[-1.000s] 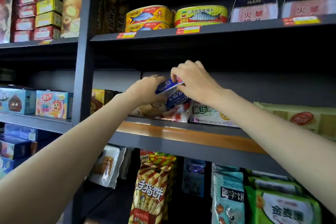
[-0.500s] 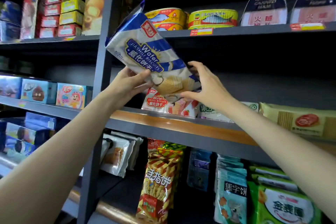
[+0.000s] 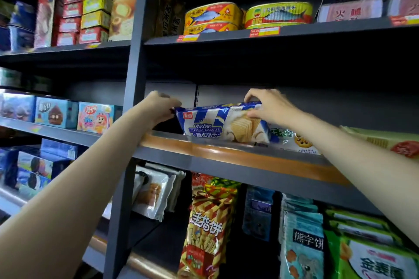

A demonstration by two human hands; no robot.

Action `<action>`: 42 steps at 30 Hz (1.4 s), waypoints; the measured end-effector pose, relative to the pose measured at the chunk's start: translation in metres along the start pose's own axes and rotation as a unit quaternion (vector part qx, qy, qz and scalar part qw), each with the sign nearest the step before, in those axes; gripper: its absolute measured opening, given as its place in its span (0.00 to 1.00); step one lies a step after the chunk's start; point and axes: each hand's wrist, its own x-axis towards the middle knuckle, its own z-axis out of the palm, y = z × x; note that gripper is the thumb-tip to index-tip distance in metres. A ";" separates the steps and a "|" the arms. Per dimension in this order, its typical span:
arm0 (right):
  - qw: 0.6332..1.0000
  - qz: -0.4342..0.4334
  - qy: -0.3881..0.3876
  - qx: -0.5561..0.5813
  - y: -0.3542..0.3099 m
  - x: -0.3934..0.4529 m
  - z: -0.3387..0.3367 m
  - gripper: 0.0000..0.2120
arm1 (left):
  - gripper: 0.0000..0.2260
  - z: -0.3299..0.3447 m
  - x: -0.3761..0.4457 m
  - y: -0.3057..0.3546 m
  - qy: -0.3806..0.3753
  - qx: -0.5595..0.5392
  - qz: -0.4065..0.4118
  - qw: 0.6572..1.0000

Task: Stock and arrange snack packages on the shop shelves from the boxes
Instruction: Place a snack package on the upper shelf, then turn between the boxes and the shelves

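A blue and white wafer biscuit package (image 3: 210, 123) stands on its long edge on the middle shelf (image 3: 226, 154), its front facing me. My left hand (image 3: 158, 107) pinches the package's left end near the grey upright post. My right hand (image 3: 268, 104) grips its top right edge, fingers curled over the wrapper. Just right of it lies a white cookie package (image 3: 292, 139), partly hidden behind my right forearm.
Fish tins (image 3: 213, 18) and canned ham cards (image 3: 350, 0) fill the shelf above. Cartoon boxes (image 3: 95, 116) stand on the left bay. Below hang a striped stick-biscuit bag (image 3: 208, 229), a clear cookie pack (image 3: 152, 192) and green bags (image 3: 374, 256). A green-beige package (image 3: 385, 140) lies at right.
The wafer package, held up and tilted in front of the shelf half a second ago, has come down onto the middle shelf and now stands level. Both hands followed it down.
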 end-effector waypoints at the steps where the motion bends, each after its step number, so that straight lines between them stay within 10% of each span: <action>1: 1.000 0.013 -0.014 0.011 0.001 0.004 0.006 0.11 | 0.09 0.004 0.000 0.001 -0.039 0.052 0.008 0.998; 9: 0.983 0.118 -0.059 0.128 0.006 0.046 0.029 0.06 | 0.18 0.047 0.038 -0.005 -0.198 0.381 -0.002 0.903; 13: 0.985 0.152 -0.046 0.073 0.016 0.046 0.043 0.05 | 0.21 0.069 0.051 -0.009 -0.255 0.507 -0.026 0.823; 17: 0.991 0.122 -0.040 -0.045 0.017 0.043 0.039 0.12 | 0.22 0.087 0.051 -0.001 -0.296 0.488 -0.030 0.821; 23: 0.994 -0.027 0.041 -0.098 -0.031 0.025 0.021 0.10 | 0.15 0.045 0.025 0.021 -0.063 0.344 0.142 0.926; 29: 0.959 -0.182 0.101 0.192 -0.145 -0.018 0.056 0.07 | 0.14 -0.068 -0.054 -0.019 0.151 0.306 0.210 0.916; 35: 0.876 -0.271 -0.227 0.326 -0.308 -0.118 0.199 0.07 | 0.14 -0.241 -0.183 -0.200 0.154 0.346 -0.107 0.919; 42: 0.730 -0.272 -0.593 0.203 -0.475 -0.299 0.403 0.14 | 0.11 -0.385 -0.424 -0.400 0.097 0.352 -0.511 0.779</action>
